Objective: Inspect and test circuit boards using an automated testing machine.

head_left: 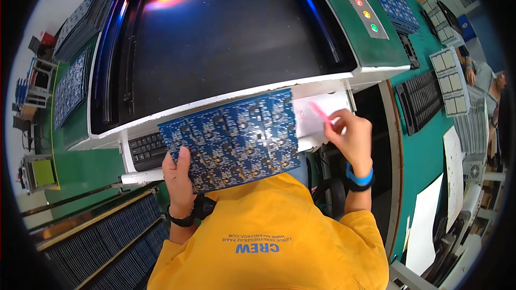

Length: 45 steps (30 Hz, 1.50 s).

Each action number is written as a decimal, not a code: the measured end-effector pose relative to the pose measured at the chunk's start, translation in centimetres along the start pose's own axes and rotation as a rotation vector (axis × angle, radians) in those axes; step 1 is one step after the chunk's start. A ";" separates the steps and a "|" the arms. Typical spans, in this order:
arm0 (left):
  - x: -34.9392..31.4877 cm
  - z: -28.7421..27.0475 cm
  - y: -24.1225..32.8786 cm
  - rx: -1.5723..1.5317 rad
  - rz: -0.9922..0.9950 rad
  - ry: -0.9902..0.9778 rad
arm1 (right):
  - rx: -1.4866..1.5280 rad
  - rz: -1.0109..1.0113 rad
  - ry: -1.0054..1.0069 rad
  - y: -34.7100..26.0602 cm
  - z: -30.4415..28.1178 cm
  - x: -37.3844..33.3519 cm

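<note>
The person wears a bright yellow shirt [301, 268], the colour of a ripe banana. It has short, loose sleeves [367, 232] and soft, wavy folds in the cloth. On the front is a print [258, 248] with one row of big, fat blue letters. Two rows of much smaller, darker letters sit next to it, closer to the bottom edge of the shirt. The left hand [180, 177] is bare, and at its wrist are a dark band [181, 218] and a chunky black thing [204, 205], maybe a watch. The right hand [350, 135] is bare too, with a bright blue band [358, 175] and a black band [362, 184] side by side at its wrist.
</note>
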<state>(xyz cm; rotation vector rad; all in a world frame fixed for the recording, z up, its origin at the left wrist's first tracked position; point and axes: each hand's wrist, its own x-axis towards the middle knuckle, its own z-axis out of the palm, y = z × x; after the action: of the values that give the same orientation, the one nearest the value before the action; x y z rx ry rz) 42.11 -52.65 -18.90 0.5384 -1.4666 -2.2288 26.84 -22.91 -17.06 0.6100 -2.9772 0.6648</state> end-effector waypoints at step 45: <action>0.4 2.6 1.2 0.008 0.015 -0.343 | 0.748 -0.203 0.834 -7.8 0.6 -0.2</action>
<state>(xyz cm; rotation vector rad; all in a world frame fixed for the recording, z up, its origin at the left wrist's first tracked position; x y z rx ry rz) 40.53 -51.28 -16.90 0.1489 -1.6345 -2.3902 30.02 -29.52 -14.47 0.4631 -1.8346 1.5472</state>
